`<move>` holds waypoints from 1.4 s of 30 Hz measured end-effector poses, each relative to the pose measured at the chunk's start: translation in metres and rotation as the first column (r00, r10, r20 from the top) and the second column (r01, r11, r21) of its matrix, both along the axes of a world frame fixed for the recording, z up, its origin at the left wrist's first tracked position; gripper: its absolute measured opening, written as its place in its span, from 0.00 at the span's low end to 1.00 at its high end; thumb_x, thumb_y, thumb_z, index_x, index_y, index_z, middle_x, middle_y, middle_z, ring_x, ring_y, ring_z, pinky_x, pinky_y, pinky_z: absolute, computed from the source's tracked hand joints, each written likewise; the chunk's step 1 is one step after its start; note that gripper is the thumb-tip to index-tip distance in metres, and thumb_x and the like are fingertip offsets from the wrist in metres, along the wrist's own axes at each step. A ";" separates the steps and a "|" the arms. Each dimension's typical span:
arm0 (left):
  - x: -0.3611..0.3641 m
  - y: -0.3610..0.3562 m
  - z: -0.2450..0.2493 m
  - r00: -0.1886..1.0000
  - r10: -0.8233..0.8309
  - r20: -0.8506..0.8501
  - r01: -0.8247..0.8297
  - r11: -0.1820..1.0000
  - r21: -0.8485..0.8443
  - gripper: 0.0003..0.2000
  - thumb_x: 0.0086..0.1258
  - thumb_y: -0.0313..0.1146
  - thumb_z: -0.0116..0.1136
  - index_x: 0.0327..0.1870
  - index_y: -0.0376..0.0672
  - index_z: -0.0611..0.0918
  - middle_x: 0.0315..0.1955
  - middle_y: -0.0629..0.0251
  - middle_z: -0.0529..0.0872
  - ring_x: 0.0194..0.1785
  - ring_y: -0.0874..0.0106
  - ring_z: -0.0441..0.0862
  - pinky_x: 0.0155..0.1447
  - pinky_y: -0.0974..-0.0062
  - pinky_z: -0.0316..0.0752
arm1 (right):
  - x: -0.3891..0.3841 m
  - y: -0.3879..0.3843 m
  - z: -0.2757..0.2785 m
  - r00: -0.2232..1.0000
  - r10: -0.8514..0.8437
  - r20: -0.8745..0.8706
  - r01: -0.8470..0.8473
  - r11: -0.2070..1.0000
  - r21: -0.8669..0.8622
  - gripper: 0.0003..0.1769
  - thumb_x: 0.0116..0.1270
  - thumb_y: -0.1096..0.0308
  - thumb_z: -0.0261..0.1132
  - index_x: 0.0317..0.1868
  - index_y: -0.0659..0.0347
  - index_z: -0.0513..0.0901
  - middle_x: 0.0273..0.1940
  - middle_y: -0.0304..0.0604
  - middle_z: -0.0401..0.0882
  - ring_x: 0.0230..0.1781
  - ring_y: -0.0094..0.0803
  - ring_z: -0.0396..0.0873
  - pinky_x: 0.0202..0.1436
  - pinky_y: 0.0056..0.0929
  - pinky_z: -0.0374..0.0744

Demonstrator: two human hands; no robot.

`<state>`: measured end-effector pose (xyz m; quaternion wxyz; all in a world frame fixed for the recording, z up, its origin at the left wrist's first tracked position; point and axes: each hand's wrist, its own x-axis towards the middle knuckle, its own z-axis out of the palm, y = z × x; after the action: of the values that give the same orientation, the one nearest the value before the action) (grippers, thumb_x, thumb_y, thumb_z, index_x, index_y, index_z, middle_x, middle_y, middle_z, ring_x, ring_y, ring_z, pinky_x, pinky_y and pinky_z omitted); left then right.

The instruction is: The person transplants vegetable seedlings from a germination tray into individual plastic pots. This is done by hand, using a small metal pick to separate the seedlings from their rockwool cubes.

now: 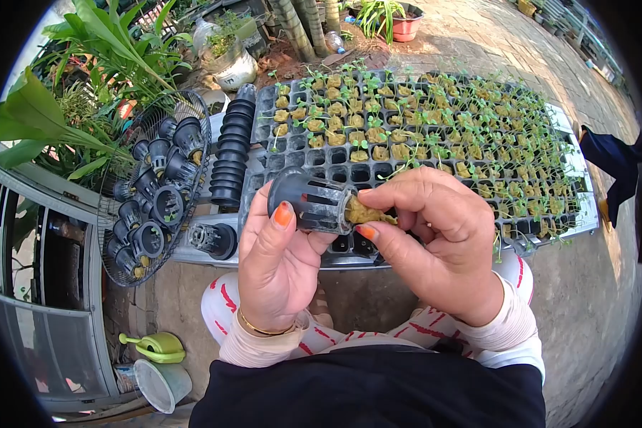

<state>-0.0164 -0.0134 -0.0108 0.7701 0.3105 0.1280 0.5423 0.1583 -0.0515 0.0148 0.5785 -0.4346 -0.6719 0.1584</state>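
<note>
Item: black slotted plastic net pot (314, 203), lying sideways between our hands, in front of the tray. We are clamping its base end with our left hand (274, 264). Our right hand (435, 242) is pinching a yellowish sponge seedling plug (364, 212) at its open mouth. Behind: black plastic seedling tray (435, 135); round wire basket (192, 100) holding more pots.

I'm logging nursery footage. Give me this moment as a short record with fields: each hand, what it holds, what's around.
left hand: grips a black net pot lying on its side
right hand: pinches a yellowish sponge plug at the pot's mouth
in front: seedling tray, mostly sprouting, some near cells bare
left side: wire basket of pots; pot stack beside it
ground: green watering can
</note>
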 end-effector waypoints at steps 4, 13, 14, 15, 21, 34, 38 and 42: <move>0.000 0.000 -0.002 1.000 -0.010 0.027 0.010 1.000 -0.004 0.18 0.72 0.28 0.51 0.60 0.37 0.65 0.51 0.58 0.78 0.56 0.63 0.79 0.58 0.61 0.78 | 0.000 0.001 -0.001 1.000 -0.008 0.003 0.008 1.000 0.012 0.14 0.48 0.79 0.72 0.38 0.62 0.84 0.31 0.37 0.80 0.21 0.18 0.65 0.23 0.17 0.62; 0.001 0.000 0.002 0.998 0.040 -0.052 -0.037 0.998 0.052 0.19 0.70 0.29 0.55 0.59 0.38 0.65 0.51 0.56 0.78 0.54 0.63 0.80 0.57 0.62 0.78 | 0.000 0.001 -0.001 0.996 -0.035 0.078 0.027 0.995 0.094 0.12 0.49 0.81 0.68 0.37 0.63 0.84 0.31 0.41 0.82 0.25 0.27 0.76 0.25 0.20 0.69; 0.001 0.000 0.002 0.998 0.038 -0.052 -0.036 0.998 0.052 0.19 0.70 0.29 0.55 0.59 0.38 0.65 0.51 0.56 0.78 0.54 0.63 0.80 0.57 0.62 0.78 | 0.001 0.003 -0.002 0.998 -0.010 0.067 0.003 0.995 0.100 0.12 0.49 0.80 0.68 0.37 0.63 0.84 0.31 0.41 0.81 0.24 0.25 0.74 0.24 0.19 0.68; 0.002 -0.001 0.003 0.996 0.058 -0.073 -0.052 0.996 0.077 0.19 0.69 0.28 0.55 0.58 0.38 0.65 0.50 0.56 0.78 0.53 0.64 0.80 0.57 0.63 0.78 | 0.002 0.004 -0.003 0.998 0.015 0.056 -0.021 0.994 0.106 0.11 0.49 0.80 0.68 0.36 0.63 0.84 0.31 0.41 0.81 0.23 0.24 0.73 0.24 0.19 0.68; 0.007 -0.006 0.010 0.983 0.124 -0.133 -0.108 0.986 0.124 0.19 0.67 0.25 0.58 0.56 0.39 0.66 0.49 0.58 0.78 0.50 0.69 0.81 0.55 0.69 0.78 | -0.001 0.000 0.000 0.999 -0.052 -0.008 0.052 0.998 0.019 0.07 0.50 0.81 0.67 0.31 0.63 0.81 0.28 0.38 0.80 0.22 0.20 0.68 0.23 0.18 0.65; 0.002 -0.002 0.004 0.959 0.198 -0.202 -0.154 0.964 0.216 0.29 0.66 0.31 0.60 0.63 0.33 0.60 0.56 0.48 0.72 0.55 0.61 0.77 0.59 0.61 0.76 | 0.007 -0.002 0.002 0.991 0.106 -0.086 -0.112 0.991 -0.071 0.10 0.50 0.80 0.68 0.35 0.64 0.82 0.35 0.40 0.80 0.26 0.18 0.68 0.29 0.15 0.66; 0.001 -0.002 0.005 0.954 0.216 -0.210 -0.162 0.956 0.246 0.28 0.65 0.30 0.60 0.63 0.34 0.60 0.57 0.47 0.71 0.56 0.61 0.77 0.60 0.61 0.75 | 0.008 -0.001 0.002 0.980 0.064 -0.189 -0.092 0.985 -0.144 0.12 0.49 0.78 0.68 0.37 0.65 0.81 0.34 0.39 0.79 0.26 0.20 0.68 0.29 0.18 0.67; 0.002 -0.003 0.002 0.940 0.270 -0.208 -0.204 0.934 0.293 0.28 0.64 0.28 0.62 0.63 0.38 0.62 0.57 0.47 0.71 0.57 0.61 0.76 0.60 0.62 0.75 | 0.006 -0.001 0.001 0.989 0.025 -0.149 -0.048 0.987 -0.155 0.11 0.47 0.76 0.68 0.34 0.63 0.82 0.29 0.39 0.79 0.22 0.25 0.70 0.24 0.22 0.69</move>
<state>-0.0143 -0.0167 -0.0086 0.6279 0.4582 0.1845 0.6015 0.1642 -0.0525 0.0162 0.5868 -0.4539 -0.6209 0.2533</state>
